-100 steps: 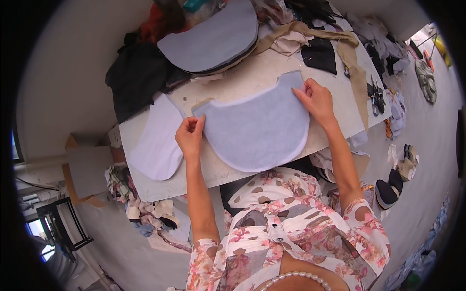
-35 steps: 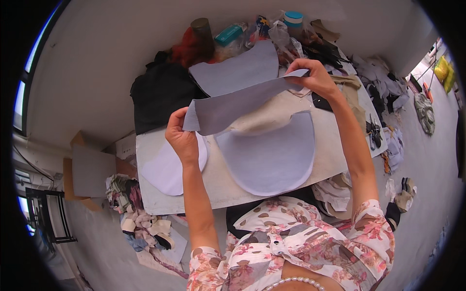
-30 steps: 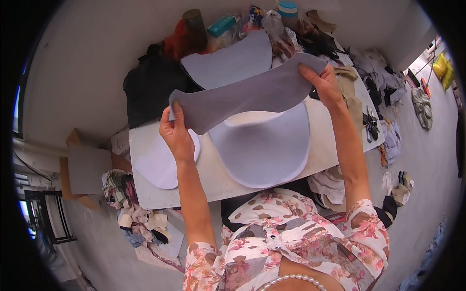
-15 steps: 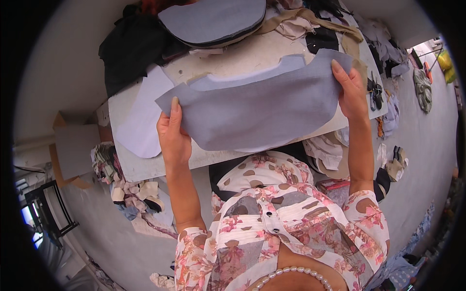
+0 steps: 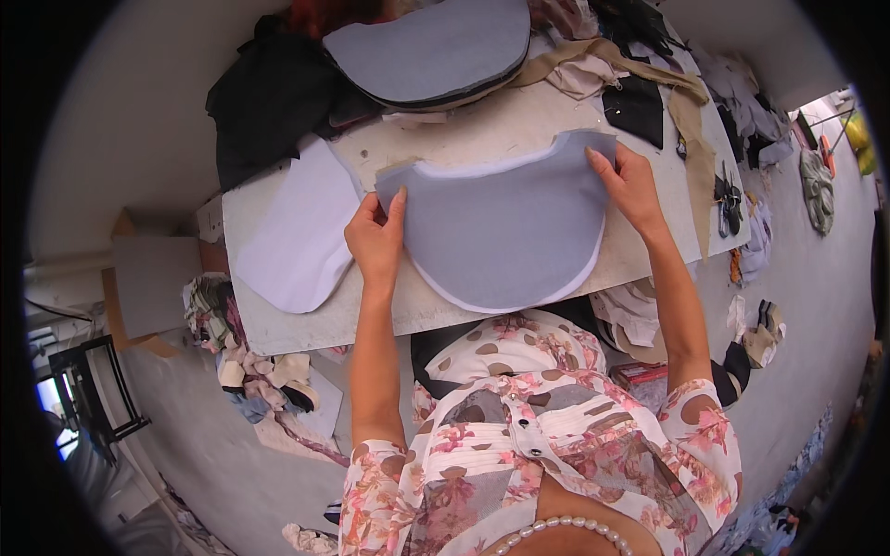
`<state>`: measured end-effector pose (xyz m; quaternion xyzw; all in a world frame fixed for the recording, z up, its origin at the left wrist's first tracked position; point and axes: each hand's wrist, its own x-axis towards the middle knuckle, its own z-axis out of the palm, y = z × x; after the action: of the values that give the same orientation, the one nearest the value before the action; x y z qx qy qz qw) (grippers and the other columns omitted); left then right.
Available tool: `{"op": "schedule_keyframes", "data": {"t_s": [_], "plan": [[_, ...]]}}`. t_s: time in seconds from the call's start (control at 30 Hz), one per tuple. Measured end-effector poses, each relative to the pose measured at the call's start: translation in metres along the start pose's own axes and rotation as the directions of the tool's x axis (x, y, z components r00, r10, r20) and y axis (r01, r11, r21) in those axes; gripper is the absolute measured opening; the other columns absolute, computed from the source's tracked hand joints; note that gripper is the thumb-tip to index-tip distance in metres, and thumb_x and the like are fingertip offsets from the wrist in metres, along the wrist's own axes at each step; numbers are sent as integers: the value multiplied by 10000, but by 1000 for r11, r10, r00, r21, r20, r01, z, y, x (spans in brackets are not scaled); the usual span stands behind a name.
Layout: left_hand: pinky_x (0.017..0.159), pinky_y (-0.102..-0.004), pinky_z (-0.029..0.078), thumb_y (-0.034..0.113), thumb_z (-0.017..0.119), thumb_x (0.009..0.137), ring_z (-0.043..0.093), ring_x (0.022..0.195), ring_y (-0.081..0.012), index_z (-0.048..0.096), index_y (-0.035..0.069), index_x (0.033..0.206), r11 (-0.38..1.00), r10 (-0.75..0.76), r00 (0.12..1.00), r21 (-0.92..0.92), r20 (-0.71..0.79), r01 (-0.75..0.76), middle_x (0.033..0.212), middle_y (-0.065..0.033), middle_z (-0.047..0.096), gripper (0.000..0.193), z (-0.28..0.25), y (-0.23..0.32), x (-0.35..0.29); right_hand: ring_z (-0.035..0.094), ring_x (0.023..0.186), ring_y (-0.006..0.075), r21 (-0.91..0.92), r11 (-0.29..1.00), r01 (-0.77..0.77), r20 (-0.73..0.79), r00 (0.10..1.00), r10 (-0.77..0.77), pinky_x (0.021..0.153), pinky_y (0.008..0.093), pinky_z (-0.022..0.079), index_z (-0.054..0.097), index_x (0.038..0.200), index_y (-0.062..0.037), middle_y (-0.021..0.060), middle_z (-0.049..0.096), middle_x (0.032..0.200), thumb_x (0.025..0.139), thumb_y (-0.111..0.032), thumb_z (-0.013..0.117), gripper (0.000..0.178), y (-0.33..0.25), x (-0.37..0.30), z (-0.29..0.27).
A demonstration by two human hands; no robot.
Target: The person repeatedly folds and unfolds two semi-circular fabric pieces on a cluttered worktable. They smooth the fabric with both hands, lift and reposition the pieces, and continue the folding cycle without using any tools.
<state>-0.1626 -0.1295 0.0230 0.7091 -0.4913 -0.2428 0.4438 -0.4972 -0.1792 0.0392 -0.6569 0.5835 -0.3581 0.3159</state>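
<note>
A blue-grey cut fabric piece, curved at its near edge, lies over a white piece of the same outline whose border shows along the rim. At its left corner my left hand pinches the fabric, thumb on top. The right corner is pinched between thumb and fingers of my right hand. Both pieces rest on the pale worktable. Just left of my left hand lies a separate white cut piece.
Stacked blue-grey cut pieces stand at the far side beside black cloth. Dark-handled snips and a tan strip lie on the right. Fabric scraps heap by the table's left, near a cardboard box.
Both hands have come closer together and lowered the fabric. It was stretched wide and raised; now it lies flatter over the white piece, with its rounded edge toward me.
</note>
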Motion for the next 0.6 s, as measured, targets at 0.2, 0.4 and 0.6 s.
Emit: {"op": "schedule_keyframes", "data": {"t_s": [0.2,0.4,0.6], "plan": [[487,-261,363,302,759,799,412,487,-99,613,7,784,988,21,994,151,-110,-4,532,-9,494,329,8,-9,4,566,550,362,-311,944,109,-159,973,-165,521,423,426,556,820,-15,180,571,601,869,-314,652,318,22,8,20],[474,-258,351,302,762,802,413,456,-95,627,26,836,991,-10,995,129,-100,23,516,8,506,309,9,-9,5,581,544,367,-479,872,107,-153,967,-202,529,434,457,559,878,-44,152,589,598,854,-327,663,303,17,7,24],[939,-361,424,300,677,862,571,1077,-244,577,61,1206,882,410,894,330,-179,-337,1159,-120,607,431,2,5,-15,565,1107,318,-561,823,85,-250,931,-266,876,438,466,534,1259,-115,167,587,1211,848,-380,647,502,-18,-5,9]]}}
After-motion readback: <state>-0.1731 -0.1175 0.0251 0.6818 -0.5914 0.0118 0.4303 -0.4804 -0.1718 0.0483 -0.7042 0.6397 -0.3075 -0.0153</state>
